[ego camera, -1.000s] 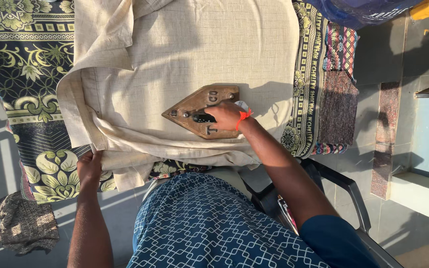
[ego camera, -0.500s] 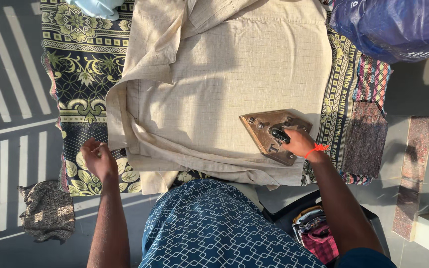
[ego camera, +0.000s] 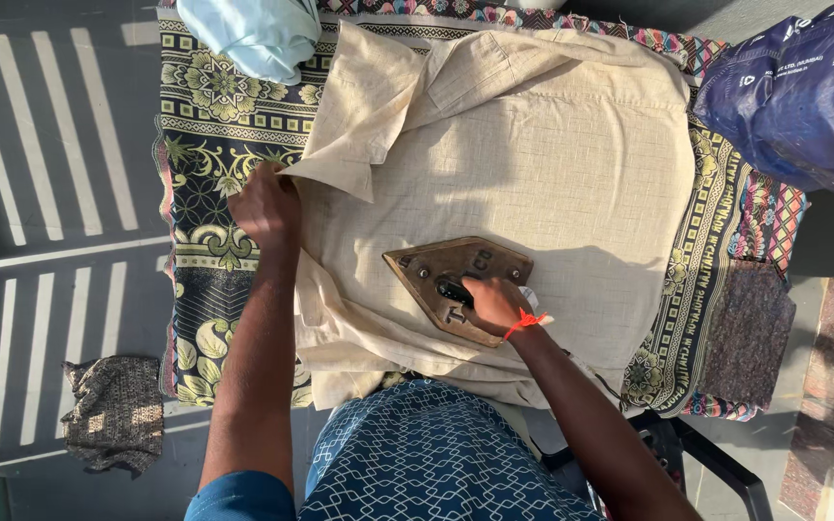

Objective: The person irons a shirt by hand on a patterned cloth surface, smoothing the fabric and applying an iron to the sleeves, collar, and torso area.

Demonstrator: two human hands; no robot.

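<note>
- Right hand (ego camera: 494,304) grips the brass iron (ego camera: 456,287) handle; open beige shirt (ego camera: 552,183) lies beyond it.
- Left hand (ego camera: 264,207) presses closed on the shirt's left edge, patterned cloth (ego camera: 205,145) outside.

Iron (ego camera: 456,285) sits on shirt (ego camera: 552,174); bag (ego camera: 803,96) lies right of shirt.

The right hand (ego camera: 496,304) covers the handle of the iron (ego camera: 456,287), so its grip underneath stays hidden. Far right of that grip, the blue plastic bag (ego camera: 803,96) runs off the frame's edge. The left hand (ego camera: 264,207) hides the beige shirt (ego camera: 533,164) edge beneath it.
</note>
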